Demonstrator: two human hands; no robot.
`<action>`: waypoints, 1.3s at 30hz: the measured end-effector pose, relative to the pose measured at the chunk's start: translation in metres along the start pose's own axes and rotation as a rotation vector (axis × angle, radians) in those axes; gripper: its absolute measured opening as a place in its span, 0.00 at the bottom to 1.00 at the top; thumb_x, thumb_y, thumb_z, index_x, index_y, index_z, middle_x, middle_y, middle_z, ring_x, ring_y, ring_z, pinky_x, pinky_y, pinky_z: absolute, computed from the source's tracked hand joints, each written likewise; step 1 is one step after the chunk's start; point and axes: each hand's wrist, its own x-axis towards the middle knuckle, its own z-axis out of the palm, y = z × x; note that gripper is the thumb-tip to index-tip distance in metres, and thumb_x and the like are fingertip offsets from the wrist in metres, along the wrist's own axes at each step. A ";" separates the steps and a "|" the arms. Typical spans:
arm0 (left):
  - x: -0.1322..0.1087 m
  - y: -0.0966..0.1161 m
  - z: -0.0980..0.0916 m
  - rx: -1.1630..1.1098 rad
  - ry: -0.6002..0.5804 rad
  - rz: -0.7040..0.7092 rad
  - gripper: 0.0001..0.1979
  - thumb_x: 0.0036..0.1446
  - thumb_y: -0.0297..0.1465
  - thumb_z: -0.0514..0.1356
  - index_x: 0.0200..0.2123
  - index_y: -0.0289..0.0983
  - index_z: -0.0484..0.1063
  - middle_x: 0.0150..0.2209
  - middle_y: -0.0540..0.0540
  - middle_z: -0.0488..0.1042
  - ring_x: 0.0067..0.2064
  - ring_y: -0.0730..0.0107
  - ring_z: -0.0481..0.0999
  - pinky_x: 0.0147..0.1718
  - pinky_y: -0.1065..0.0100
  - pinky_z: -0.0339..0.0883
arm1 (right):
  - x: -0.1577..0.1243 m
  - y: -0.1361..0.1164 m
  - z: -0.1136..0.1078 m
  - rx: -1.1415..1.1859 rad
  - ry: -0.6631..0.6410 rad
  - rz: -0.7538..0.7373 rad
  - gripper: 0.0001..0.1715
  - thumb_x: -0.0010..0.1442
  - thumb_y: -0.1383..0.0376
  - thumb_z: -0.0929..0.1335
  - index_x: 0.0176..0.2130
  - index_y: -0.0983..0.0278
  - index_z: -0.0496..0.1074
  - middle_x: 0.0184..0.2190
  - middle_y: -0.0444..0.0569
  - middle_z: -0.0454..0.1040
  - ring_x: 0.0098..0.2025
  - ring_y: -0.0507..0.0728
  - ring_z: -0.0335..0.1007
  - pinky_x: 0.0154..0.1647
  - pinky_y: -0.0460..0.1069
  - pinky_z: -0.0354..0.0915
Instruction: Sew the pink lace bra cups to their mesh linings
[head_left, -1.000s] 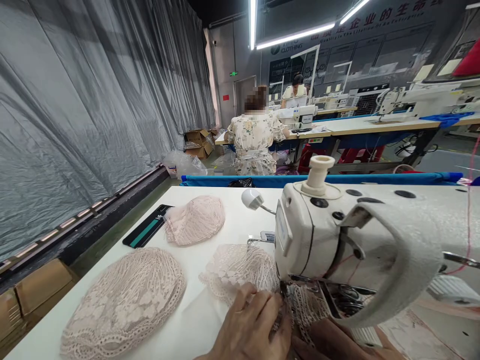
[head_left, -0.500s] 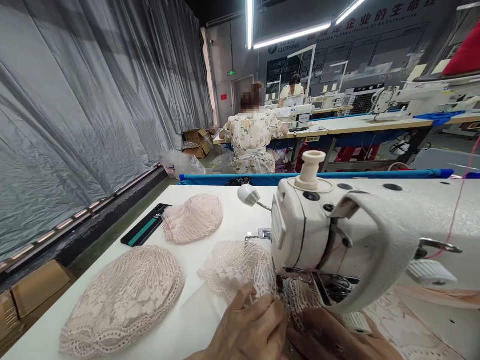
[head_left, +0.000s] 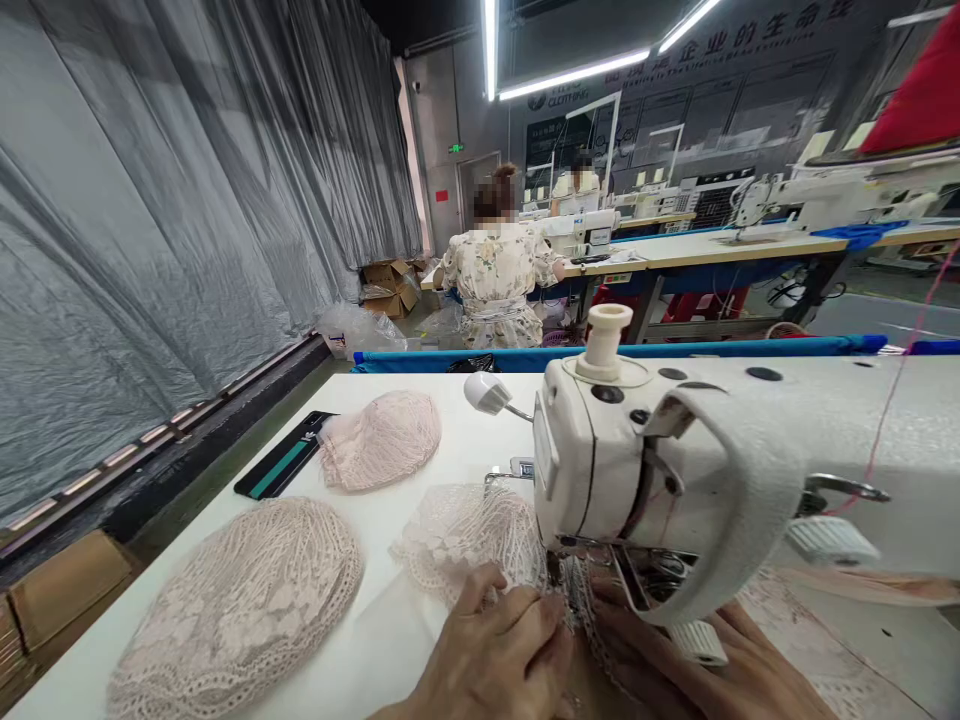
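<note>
At the sewing machine (head_left: pixel 577 440), pale pink lace (head_left: pixel 469 535) lies under the machine head, and its scalloped edge (head_left: pixel 589 610) runs between my hands. My left hand (head_left: pixel 499 645) is closed on the lace left of the needle area, fingers bent and pressed together. Beneath the head's right side, my right hand (head_left: pixel 675 655) lies with fingers stretched flat on the lace edge; the machine partly hides it. The needle and presser foot cannot be made out clearly. More lace (head_left: pixel 832 640) spreads to the right of my right hand.
On the white tabletop (head_left: pixel 390 600) lie a stack of lace pieces (head_left: pixel 247 600), a pink lace cup shape (head_left: pixel 386 440) and a black-and-green phone-like object (head_left: pixel 289 455). Pink thread (head_left: pixel 904 370) runs down at right. A co-worker (head_left: pixel 495 270) sits ahead; cardboard boxes (head_left: pixel 67 590) stand lower left.
My right hand's fingers have straightened and moved forward along the lace edge. My left hand stays on the lace, its fingers slightly shifted. The view has turned a little to the right.
</note>
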 end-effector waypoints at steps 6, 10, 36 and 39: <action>0.003 0.001 -0.002 -0.010 0.045 -0.011 0.08 0.62 0.30 0.57 0.35 0.28 0.71 0.36 0.46 0.74 0.35 0.73 0.71 0.38 0.65 0.58 | 0.001 -0.001 0.002 -0.034 -0.056 0.019 0.18 0.68 0.61 0.58 0.49 0.57 0.73 0.43 0.47 0.78 0.42 0.56 0.75 0.39 0.48 0.69; 0.004 0.002 -0.003 -0.021 0.039 -0.031 0.12 0.63 0.33 0.56 0.36 0.29 0.71 0.36 0.46 0.74 0.36 0.73 0.71 0.39 0.64 0.58 | 0.003 -0.008 0.004 -0.098 -0.080 0.001 0.22 0.69 0.64 0.55 0.47 0.63 0.74 0.45 0.51 0.77 0.42 0.56 0.75 0.41 0.48 0.70; 0.004 0.001 -0.002 -0.005 0.024 -0.019 0.11 0.63 0.31 0.55 0.37 0.29 0.71 0.37 0.45 0.75 0.37 0.71 0.70 0.39 0.64 0.59 | 0.003 -0.012 0.006 -0.216 -0.088 -0.009 0.26 0.70 0.64 0.52 0.46 0.63 0.75 0.42 0.52 0.79 0.38 0.57 0.77 0.34 0.49 0.73; 0.005 0.003 -0.004 -0.024 0.001 -0.039 0.10 0.65 0.25 0.51 0.38 0.29 0.71 0.37 0.46 0.75 0.37 0.72 0.70 0.38 0.64 0.59 | -0.001 -0.010 0.011 -0.198 -0.100 -0.001 0.27 0.71 0.62 0.51 0.47 0.64 0.74 0.43 0.52 0.78 0.39 0.57 0.77 0.36 0.50 0.73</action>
